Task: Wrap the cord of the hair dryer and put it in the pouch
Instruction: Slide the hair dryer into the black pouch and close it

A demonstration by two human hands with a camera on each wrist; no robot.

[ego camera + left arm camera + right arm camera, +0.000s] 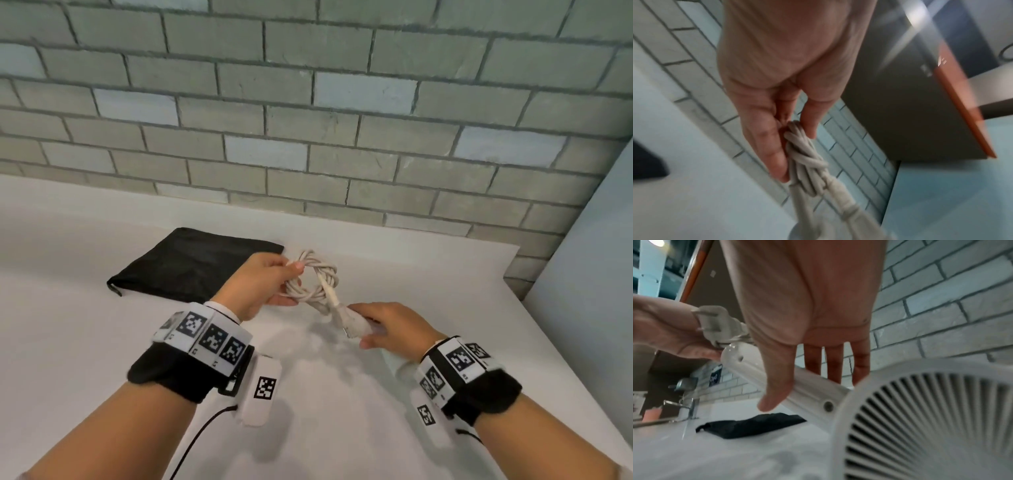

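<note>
Head view: my left hand [263, 274] pinches the coiled cord [313, 281].
Right hand [394, 329]: curled round hair dryer [356, 325] handle.
Advice: keep coil tight; pouch [191, 265] lies beyond my left hand.

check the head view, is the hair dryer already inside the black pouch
No, the pouch lies flat on the counter while the right hand holds the hair dryer.

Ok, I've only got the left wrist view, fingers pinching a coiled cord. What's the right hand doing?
Observer: The right hand grips the hair dryer by its handle.
Operator: Where's the pouch?
Observer: The pouch lies flat on the counter, just behind the left hand.
Operator: Is the plug tucked in?
Observer: No, the plug sticks out by the handle's end, prongs bare.
</note>
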